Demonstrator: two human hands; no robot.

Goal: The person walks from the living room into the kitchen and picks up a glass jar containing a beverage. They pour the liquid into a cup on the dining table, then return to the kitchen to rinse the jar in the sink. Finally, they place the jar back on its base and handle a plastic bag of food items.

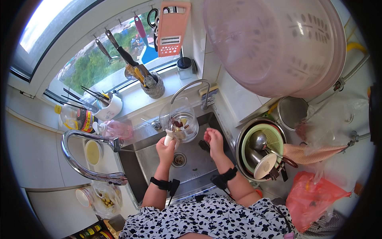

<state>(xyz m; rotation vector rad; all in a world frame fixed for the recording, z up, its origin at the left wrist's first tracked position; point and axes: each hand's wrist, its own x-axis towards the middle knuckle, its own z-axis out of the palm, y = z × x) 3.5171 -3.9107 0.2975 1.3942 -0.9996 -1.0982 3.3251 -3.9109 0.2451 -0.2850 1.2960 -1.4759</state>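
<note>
My left hand [166,149] is closed on the white handle of a clear glass pot [192,131], which is held over the stainless steel sink [191,174]. Dark red and pale pieces lie inside the pot. A thin curved faucet [188,84] reaches above it; whether water is running cannot be told. Right of the pot, apart from it, my right hand [213,140] is raised over the sink with its fingers bent and nothing seen in them. A small dark object [204,145] lies in the sink behind that hand.
A large chrome faucet [67,155] arches at the left. Bowls with a green colander [249,134] and ladles stand at the right, near a red plastic bag [310,191]. Large pink translucent basins [268,44] loom at upper right. A utensil holder [154,88] stands on the windowsill.
</note>
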